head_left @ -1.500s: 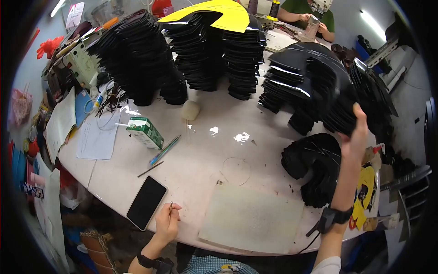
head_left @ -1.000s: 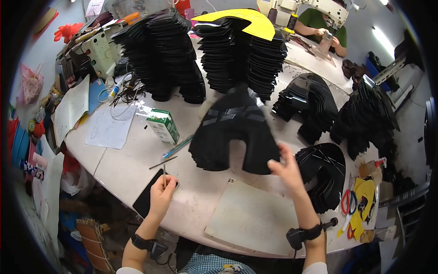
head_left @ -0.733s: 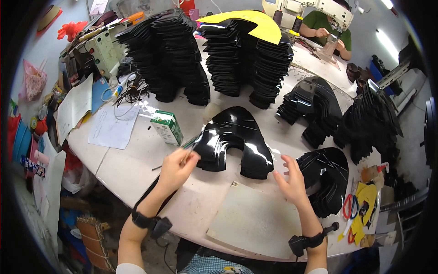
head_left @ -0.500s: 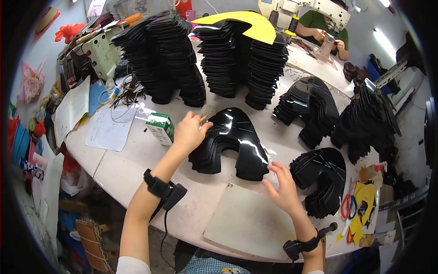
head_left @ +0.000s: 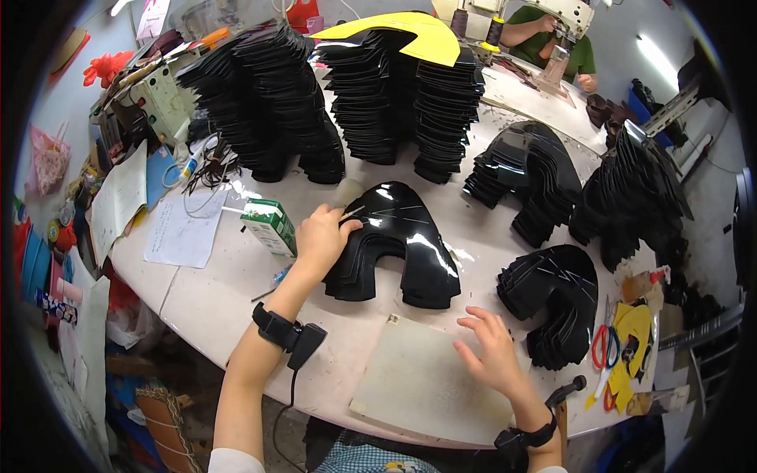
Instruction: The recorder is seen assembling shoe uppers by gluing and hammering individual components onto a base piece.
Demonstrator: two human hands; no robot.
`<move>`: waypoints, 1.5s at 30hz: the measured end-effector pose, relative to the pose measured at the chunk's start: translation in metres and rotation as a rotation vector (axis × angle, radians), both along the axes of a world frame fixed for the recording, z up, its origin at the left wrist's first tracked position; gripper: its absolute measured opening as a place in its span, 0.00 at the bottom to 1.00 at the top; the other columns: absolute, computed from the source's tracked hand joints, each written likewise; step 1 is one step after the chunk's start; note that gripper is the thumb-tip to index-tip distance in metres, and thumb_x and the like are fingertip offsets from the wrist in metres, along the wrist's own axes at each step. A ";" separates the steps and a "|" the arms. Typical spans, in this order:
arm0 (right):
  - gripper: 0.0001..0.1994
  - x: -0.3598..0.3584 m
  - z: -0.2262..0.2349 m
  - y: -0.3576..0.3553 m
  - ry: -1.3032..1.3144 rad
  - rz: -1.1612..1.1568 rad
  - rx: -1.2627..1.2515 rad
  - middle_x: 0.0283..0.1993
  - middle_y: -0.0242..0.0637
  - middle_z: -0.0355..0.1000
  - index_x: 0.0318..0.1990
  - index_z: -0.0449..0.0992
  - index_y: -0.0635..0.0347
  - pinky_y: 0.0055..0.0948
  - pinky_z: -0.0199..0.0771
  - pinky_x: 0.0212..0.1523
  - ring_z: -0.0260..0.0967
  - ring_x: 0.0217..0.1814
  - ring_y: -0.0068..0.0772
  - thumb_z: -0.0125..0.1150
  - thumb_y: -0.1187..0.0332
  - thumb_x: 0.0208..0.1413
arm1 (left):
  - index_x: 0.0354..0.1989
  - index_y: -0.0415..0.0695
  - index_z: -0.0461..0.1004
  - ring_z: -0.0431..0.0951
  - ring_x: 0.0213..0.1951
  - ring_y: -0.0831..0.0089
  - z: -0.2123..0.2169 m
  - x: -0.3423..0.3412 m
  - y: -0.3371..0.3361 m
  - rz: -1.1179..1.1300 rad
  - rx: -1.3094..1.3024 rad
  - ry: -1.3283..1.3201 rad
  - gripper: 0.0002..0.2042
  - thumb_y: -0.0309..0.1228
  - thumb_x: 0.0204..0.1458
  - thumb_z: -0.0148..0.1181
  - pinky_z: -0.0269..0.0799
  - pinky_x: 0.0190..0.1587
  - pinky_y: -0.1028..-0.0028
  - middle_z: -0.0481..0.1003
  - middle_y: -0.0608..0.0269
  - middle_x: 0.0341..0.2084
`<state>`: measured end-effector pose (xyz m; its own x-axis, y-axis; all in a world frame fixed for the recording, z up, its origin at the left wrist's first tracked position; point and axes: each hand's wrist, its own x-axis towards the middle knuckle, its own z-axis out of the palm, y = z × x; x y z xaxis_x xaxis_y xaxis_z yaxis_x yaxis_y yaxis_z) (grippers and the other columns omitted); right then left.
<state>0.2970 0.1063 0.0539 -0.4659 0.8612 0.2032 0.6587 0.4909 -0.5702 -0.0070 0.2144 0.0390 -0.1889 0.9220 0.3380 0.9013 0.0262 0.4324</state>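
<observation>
My left hand (head_left: 319,243) is closed at the left edge of the middle stack of glossy black U-shaped pieces (head_left: 402,206). A thin pale stick-like tool (head_left: 352,212) pokes out from its fingers over the top piece; its exact kind cannot be made out. Thin light lines run across that top piece. My right hand (head_left: 490,351) is open, fingers apart, above the right side of a pale flat board (head_left: 426,386). It touches no stack. Just left of my left hand stands a green and white carton (head_left: 268,227). A pale roundish object (head_left: 348,192) lies behind that hand.
Tall black stacks (head_left: 268,102) stand at the back, one topped by a yellow template (head_left: 402,33). Shorter stacks (head_left: 552,303) are to the right. Scissors (head_left: 605,351) lie by yellow scraps at the right edge. Papers (head_left: 185,229) lie left. A co-worker sits behind a sewing machine (head_left: 556,59).
My right hand has drawn back from the middle stack toward me, over the board. My left hand has moved slightly down, staying at the stack's left edge. The view has shifted a little.
</observation>
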 end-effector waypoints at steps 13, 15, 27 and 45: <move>0.19 -0.051 -0.026 0.072 0.201 -0.122 0.204 0.45 0.48 0.63 0.45 0.66 0.68 0.37 0.62 0.47 0.60 0.46 0.47 0.58 0.67 0.48 | 0.34 0.43 0.77 0.74 0.32 0.57 -0.011 0.004 0.007 0.007 0.118 -0.124 0.13 0.40 0.45 0.59 0.70 0.35 0.65 0.72 0.57 0.32; 0.20 -0.060 -0.027 0.082 0.157 -0.152 0.217 0.45 0.48 0.63 0.46 0.65 0.69 0.37 0.61 0.47 0.60 0.46 0.47 0.58 0.64 0.48 | 0.35 0.43 0.77 0.74 0.33 0.56 -0.009 0.003 0.017 -0.013 0.072 -0.098 0.14 0.40 0.45 0.59 0.70 0.36 0.64 0.72 0.57 0.32; 0.30 -0.077 -0.037 0.088 -0.001 -0.240 0.212 0.44 0.49 0.60 0.51 0.61 0.74 0.39 0.58 0.47 0.57 0.46 0.47 0.62 0.59 0.45 | 0.33 0.38 0.77 0.73 0.32 0.54 -0.013 0.007 0.025 -0.008 0.112 -0.198 0.16 0.35 0.37 0.66 0.68 0.37 0.65 0.72 0.50 0.28; 0.14 -0.119 -0.011 0.077 0.330 0.040 0.301 0.29 0.32 0.70 0.26 0.64 0.56 0.34 0.63 0.36 0.67 0.34 0.36 0.63 0.76 0.31 | 0.35 0.36 0.73 0.73 0.36 0.54 -0.036 -0.016 0.027 -0.093 0.216 -0.532 0.13 0.32 0.45 0.57 0.67 0.38 0.68 0.72 0.50 0.31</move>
